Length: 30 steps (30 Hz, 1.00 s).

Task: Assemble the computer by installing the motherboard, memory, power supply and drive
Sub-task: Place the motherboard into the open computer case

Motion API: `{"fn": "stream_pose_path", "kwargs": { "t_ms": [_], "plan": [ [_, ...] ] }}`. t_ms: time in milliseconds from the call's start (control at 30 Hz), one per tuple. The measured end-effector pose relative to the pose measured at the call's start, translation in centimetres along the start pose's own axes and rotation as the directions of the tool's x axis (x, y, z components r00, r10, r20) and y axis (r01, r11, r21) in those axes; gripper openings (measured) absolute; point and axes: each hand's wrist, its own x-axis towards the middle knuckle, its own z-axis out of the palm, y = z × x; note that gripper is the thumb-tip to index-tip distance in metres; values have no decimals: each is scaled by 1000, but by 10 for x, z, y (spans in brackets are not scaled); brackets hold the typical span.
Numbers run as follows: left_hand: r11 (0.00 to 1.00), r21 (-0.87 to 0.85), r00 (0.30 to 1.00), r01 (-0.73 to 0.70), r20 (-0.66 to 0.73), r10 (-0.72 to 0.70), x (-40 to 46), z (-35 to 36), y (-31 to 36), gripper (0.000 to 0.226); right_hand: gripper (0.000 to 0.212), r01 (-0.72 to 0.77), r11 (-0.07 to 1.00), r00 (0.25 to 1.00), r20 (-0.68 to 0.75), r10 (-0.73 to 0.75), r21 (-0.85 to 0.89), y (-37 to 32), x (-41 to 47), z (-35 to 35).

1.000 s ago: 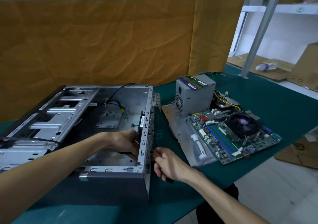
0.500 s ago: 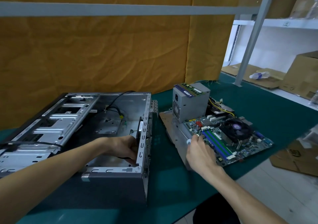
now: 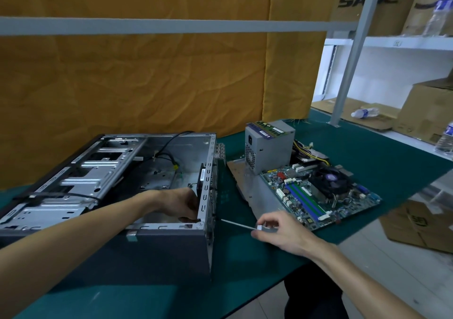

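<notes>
While hands work: left hand (image 3: 182, 202) grips a black fan (image 3: 202, 175) inside the open case (image 3: 171, 250), lower left; right hand (image 3: 279, 230) holds a screwdriver (image 3: 236, 224) against its rear wall
Surface: green mat (image 3: 245, 282)
Parts: motherboard (image 3: 318, 193), power supply (image 3: 269, 147), centre right
Room: orange cloth (image 3: 147, 85), shelves (image 3: 404, 41), cardboard boxes (image 3: 431, 107)

1. Hung behind the bench: a creased orange-yellow cloth (image 3: 147, 81), in two overlapping panels, filling most of the far side
2. Crossed in front by a grey horizontal bar (image 3: 171, 25), joined at the right to a slanting grey metal post (image 3: 353, 56)
3. Covered with a dark green mat (image 3: 382, 152): the bench top
4. To the right: white shelving (image 3: 404, 42) with cardboard boxes (image 3: 431, 112) and plastic water bottles (image 3: 365, 113)
5. Below right: pale tiled floor (image 3: 392, 274), another cardboard box (image 3: 421, 223) lying on it
6. Dim, cool light
</notes>
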Motion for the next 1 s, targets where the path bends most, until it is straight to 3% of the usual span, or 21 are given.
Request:
{"fn": "stream_pose_path", "kwargs": {
  "t_ms": [433,700,1000],
  "plan": [
    [1000,-22,999,-17,-36,16,6,1,-6,21,25,0,1000,999,45,1,-13,10,6,-2],
    [999,-32,999,-31,-24,30,6,1,-8,23,26,25,999,999,29,-26,34,18,6,-2],
    [998,-45,999,-52,-16,51,6,1,-8,22,24,37,999,999,1,-37,-29,18,7,3]
  ]
}}
